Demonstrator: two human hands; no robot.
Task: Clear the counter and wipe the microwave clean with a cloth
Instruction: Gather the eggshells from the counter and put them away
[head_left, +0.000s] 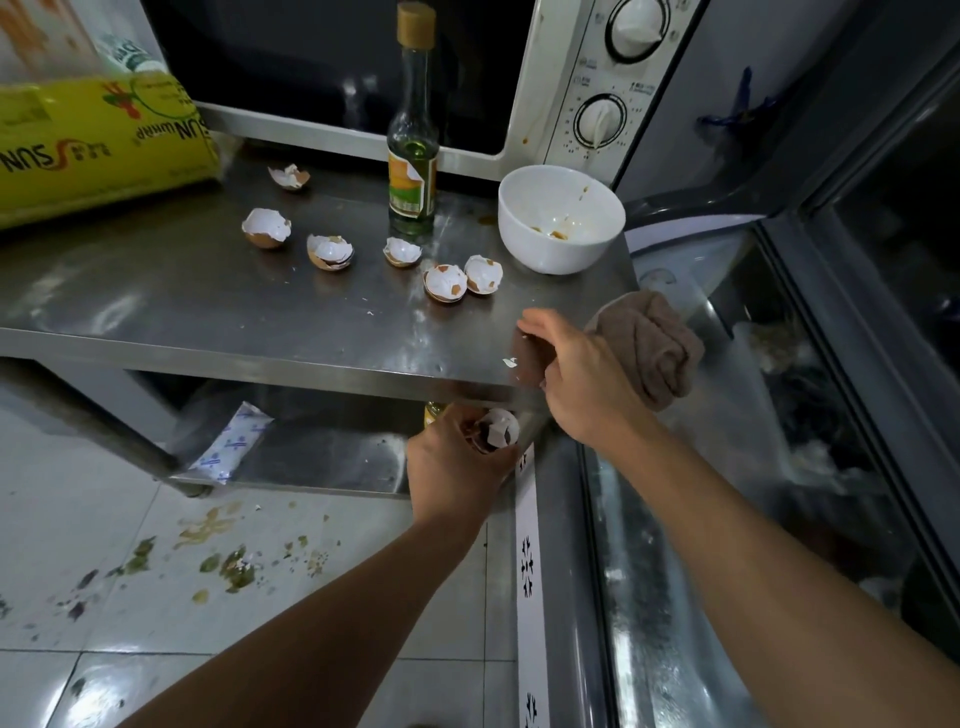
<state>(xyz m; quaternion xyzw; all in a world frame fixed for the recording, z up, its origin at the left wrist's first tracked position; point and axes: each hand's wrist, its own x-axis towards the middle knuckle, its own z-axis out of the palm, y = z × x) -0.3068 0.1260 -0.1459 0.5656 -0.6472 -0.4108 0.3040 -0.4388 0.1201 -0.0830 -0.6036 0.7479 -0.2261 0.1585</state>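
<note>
Holding our left hand (457, 457) just below the counter's (208, 312) front edge near its right corner, we curl the fingers around broken eggshell pieces (497, 428); our right hand (576, 374) rests at that same edge with fingers loosely bent, gripping nothing we can see; a brown cloth (649, 348) lies bunched at the right corner, just beside the right hand; six eggshell halves (330, 252) lie scattered mid-counter; a glass bottle (413, 156) and a soiled white bowl (561, 218) stand near the back edge, before the microwave (524, 78); a yellow wrap box (98, 145) sits at the back left corner.
</note>
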